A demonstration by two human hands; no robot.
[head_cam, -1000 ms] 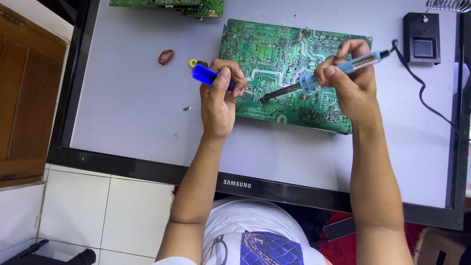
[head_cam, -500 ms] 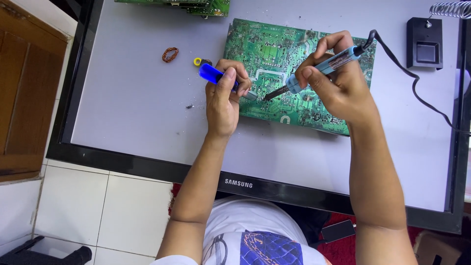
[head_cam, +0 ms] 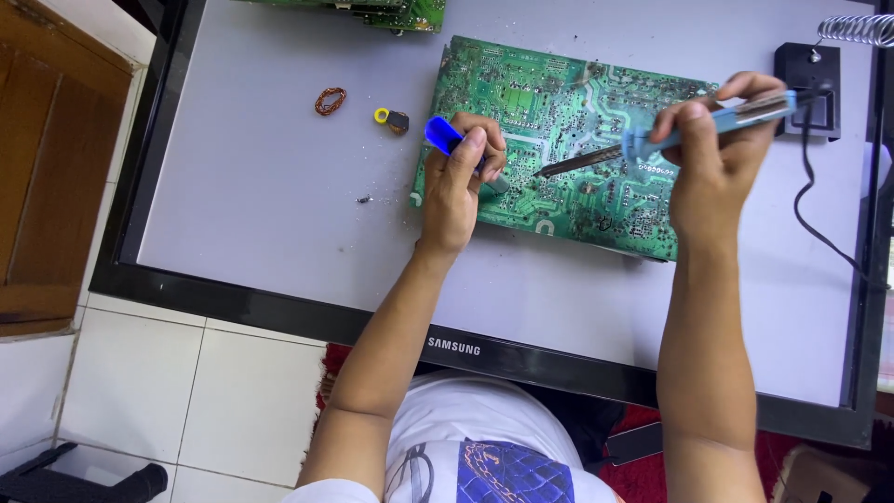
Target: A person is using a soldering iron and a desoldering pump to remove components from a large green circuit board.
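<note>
A green circuit board [head_cam: 568,102] lies solder side up on a flat grey screen panel [head_cam: 251,205]. My left hand [head_cam: 461,182] grips a blue desoldering pump [head_cam: 440,133] whose tip rests on the board's near left part. My right hand [head_cam: 712,154] holds a soldering iron with a light blue handle [head_cam: 745,112]. Its dark metal tip [head_cam: 568,166] points left and touches the board close to the pump's tip.
A copper wire coil [head_cam: 330,100] and a small yellow and dark part [head_cam: 391,118] lie on the panel left of the board. A black iron stand with a spring holder [head_cam: 808,70] sits at far right, cable trailing down. Another green board [head_cam: 391,11] pokes in at top.
The soldering iron tip has shifted to the right along the board with my right hand. My left hand keeps the pump near the same spot.
</note>
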